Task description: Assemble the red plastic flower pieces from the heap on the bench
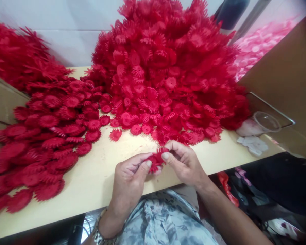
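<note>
Red flower piece (156,159) pinched between both grips: left hand (129,182) at 8 o'clock, right hand (185,163) at 3.

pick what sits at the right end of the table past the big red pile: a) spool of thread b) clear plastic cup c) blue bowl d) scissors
b: a clear plastic cup lies by the edge of the big red pile, near the right end of the table.

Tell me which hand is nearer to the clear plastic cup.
Right. The right hand is left of and below the cup; the left hand is farther left.
</note>
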`<state>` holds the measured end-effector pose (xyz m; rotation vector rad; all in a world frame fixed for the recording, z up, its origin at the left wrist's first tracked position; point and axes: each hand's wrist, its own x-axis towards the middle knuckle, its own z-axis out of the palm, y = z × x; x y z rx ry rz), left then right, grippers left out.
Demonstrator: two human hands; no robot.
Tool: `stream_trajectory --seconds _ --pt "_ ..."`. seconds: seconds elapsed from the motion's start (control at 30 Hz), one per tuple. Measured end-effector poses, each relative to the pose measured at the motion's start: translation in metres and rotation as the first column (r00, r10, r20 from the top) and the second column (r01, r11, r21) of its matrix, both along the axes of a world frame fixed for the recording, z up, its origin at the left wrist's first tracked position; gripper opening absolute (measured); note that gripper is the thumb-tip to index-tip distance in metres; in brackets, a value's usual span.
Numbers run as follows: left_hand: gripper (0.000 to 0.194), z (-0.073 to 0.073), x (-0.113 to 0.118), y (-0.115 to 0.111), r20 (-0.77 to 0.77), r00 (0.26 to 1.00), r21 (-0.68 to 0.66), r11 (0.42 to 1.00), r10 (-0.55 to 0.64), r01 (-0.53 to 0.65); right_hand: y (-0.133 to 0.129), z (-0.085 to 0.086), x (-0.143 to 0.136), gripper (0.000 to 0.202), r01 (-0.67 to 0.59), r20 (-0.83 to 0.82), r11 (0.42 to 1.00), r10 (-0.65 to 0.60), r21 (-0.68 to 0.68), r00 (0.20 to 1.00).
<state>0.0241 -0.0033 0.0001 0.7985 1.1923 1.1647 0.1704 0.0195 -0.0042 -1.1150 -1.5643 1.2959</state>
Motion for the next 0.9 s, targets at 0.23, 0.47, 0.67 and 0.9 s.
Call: stream_trajectory --seconds 0.23,0.47,0.67,0.9 --pt "0.014 -0.003 -0.002 0.000 -0.036 0.998 0.052 0.998 0.046 -0.044 0.000 0.004 -0.001 0.013 0.190 0.130 0.968 -0.212 0.166 0.969" --pt "0.013 0.006 0.004 0.000 -0.082 0.993 0.041 0.996 0.087 -0.084 0.000 0.012 -0.001 0.011 0.182 0.271 0.907 -0.297 0.380 0.915" --pt "0.010 0.008 -0.004 0.001 -0.111 0.984 0.032 0.990 0.141 -0.138 0.008 0.013 0.017 0.011 0.249 0.257 0.821 -0.424 0.515 0.868" --pt "0.013 0.010 -0.009 0.013 -0.013 0.998 -0.012 0.998 0.064 -0.064 0.021 0.016 0.029 0.006 0.179 0.284 0.865 -0.339 0.468 0.897"
